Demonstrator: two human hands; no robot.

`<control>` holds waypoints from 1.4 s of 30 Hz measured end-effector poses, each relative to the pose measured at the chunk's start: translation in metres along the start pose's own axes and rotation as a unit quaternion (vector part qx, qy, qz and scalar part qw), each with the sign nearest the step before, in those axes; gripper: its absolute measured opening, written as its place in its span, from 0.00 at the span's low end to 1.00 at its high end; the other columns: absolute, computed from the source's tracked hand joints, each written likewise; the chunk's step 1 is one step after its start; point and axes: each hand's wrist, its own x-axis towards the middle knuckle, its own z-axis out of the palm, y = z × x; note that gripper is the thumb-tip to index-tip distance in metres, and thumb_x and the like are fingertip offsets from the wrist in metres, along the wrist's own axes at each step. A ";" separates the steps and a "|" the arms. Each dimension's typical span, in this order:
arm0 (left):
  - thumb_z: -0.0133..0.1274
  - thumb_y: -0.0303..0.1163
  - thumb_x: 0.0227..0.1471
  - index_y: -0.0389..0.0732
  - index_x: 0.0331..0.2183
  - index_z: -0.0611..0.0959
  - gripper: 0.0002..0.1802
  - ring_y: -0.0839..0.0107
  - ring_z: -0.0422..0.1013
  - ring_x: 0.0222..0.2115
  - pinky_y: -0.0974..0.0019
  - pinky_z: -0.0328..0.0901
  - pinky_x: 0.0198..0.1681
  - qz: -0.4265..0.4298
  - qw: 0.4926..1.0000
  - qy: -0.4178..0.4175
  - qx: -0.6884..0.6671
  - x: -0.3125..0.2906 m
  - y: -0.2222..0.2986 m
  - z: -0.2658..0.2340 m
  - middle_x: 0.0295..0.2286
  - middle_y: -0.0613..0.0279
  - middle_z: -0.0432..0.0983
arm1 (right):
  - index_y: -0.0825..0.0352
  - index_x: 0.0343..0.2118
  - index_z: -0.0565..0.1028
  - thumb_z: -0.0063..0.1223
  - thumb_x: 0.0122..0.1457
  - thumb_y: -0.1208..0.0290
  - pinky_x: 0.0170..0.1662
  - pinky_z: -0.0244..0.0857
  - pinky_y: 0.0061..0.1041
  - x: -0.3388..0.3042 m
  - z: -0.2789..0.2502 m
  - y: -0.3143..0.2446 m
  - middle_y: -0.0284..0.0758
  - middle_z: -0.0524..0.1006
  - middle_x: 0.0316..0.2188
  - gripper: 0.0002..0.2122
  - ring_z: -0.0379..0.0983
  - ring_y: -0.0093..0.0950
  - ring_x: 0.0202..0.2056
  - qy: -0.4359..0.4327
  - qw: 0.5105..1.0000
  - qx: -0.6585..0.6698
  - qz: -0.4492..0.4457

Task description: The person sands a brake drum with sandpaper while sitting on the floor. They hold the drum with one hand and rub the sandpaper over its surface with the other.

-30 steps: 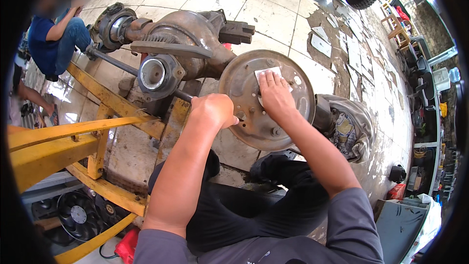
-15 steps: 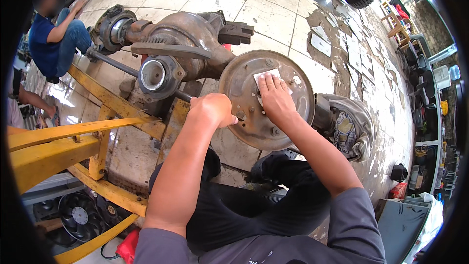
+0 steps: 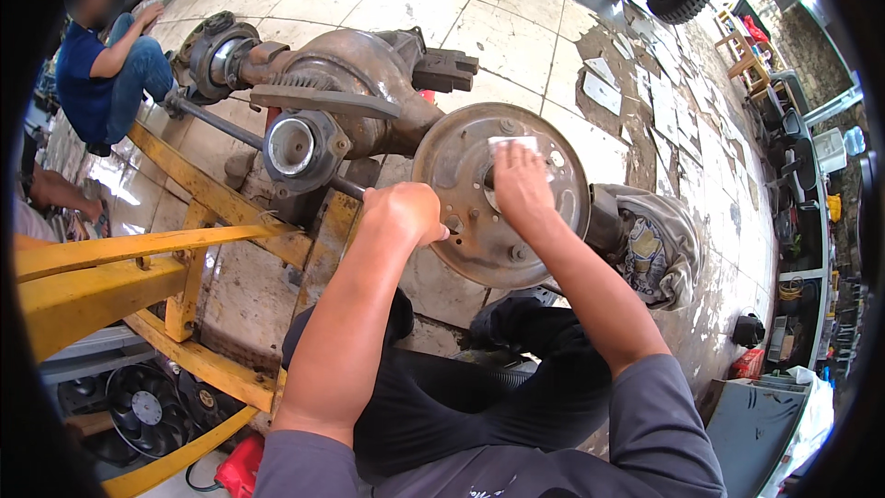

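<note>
A round, rust-stained backing plate stands tilted in front of me at the end of the axle housing. My right hand lies on its face, fingers together, pressing a small white sheet; the fingertips are slightly blurred. Whether the sheet is paper or cloth, I cannot tell. My left hand is closed around the near end of a long dark metal shaft, its thumb close to the plate's left edge. The shaft runs far left beneath a metal hub.
A yellow metal frame stands on the left, with a black fan below it. A person in blue squats at the far left. Grey cloth covers the axle's right end. Broken tiles lie farther right, before cluttered shelves.
My right hand has shifted slightly left and down across the plate, and the white sheet has turned under its fingers. My left hand keeps its grip on the shaft.
</note>
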 end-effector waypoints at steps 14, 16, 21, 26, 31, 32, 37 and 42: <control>0.59 0.52 0.53 0.39 0.45 0.84 0.28 0.56 0.72 0.51 0.49 0.60 0.58 0.000 1.000 -0.014 -0.003 -0.004 -0.003 -0.001 0.46 0.54 0.79 | 0.73 0.64 0.58 0.36 0.63 0.78 0.69 0.48 0.42 0.003 -0.023 0.006 0.53 0.58 0.65 0.25 0.57 0.45 0.65 -0.055 0.997 0.014 -0.044; 0.59 0.52 0.52 0.39 0.46 0.84 0.28 0.57 0.71 0.52 0.48 0.60 0.58 -0.006 1.000 -0.024 0.000 -0.003 -0.002 -0.004 0.47 0.54 0.78 | 0.74 0.64 0.58 0.36 0.64 0.77 0.68 0.49 0.43 0.007 -0.021 0.014 0.53 0.59 0.65 0.24 0.58 0.46 0.65 -0.056 0.998 0.001 0.006; 0.59 0.52 0.52 0.38 0.45 0.84 0.28 0.56 0.72 0.51 0.47 0.59 0.59 0.003 1.000 0.013 -0.002 -0.002 -0.002 -0.001 0.46 0.54 0.79 | 0.76 0.62 0.60 0.36 0.65 0.73 0.67 0.51 0.45 -0.003 -0.006 -0.009 0.54 0.62 0.63 0.23 0.60 0.47 0.63 0.005 0.997 0.028 -0.065; 0.60 0.52 0.51 0.37 0.43 0.84 0.28 0.54 0.73 0.49 0.49 0.61 0.58 0.000 1.000 -0.008 -0.010 -0.005 0.000 -0.003 0.45 0.52 0.79 | 0.76 0.61 0.62 0.40 0.63 0.73 0.65 0.53 0.44 0.002 -0.004 0.018 0.54 0.66 0.60 0.23 0.64 0.47 0.60 0.008 1.000 -0.029 0.008; 0.61 0.52 0.51 0.35 0.43 0.84 0.29 0.53 0.74 0.48 0.54 0.66 0.54 0.001 1.000 0.004 0.010 -0.005 0.001 0.000 0.45 0.50 0.79 | 0.75 0.60 0.64 0.41 0.63 0.73 0.65 0.53 0.43 -0.014 -0.012 -0.010 0.53 0.65 0.61 0.23 0.63 0.47 0.62 0.035 0.995 0.047 -0.086; 0.61 0.51 0.51 0.35 0.43 0.84 0.29 0.54 0.74 0.48 0.54 0.66 0.54 -0.002 1.000 -0.002 0.008 -0.006 0.001 -0.001 0.45 0.50 0.79 | 0.74 0.60 0.64 0.42 0.63 0.73 0.66 0.53 0.43 -0.019 -0.013 -0.012 0.53 0.65 0.61 0.23 0.62 0.47 0.62 0.044 0.988 0.075 -0.125; 0.62 0.51 0.50 0.35 0.43 0.84 0.29 0.54 0.74 0.49 0.55 0.66 0.54 -0.012 1.000 -0.007 0.000 -0.012 0.003 -0.008 0.45 0.50 0.79 | 0.71 0.61 0.64 0.41 0.62 0.75 0.67 0.51 0.42 -0.006 -0.007 0.018 0.49 0.63 0.63 0.23 0.59 0.45 0.64 0.046 0.996 0.071 -0.035; 0.61 0.51 0.51 0.40 0.46 0.83 0.28 0.56 0.73 0.50 0.52 0.62 0.56 -0.017 0.999 -0.021 0.018 -0.004 0.002 -0.004 0.47 0.55 0.79 | 0.69 0.62 0.63 0.39 0.62 0.75 0.67 0.51 0.41 -0.019 -0.012 0.006 0.48 0.63 0.63 0.23 0.58 0.45 0.65 0.045 0.980 0.113 -0.157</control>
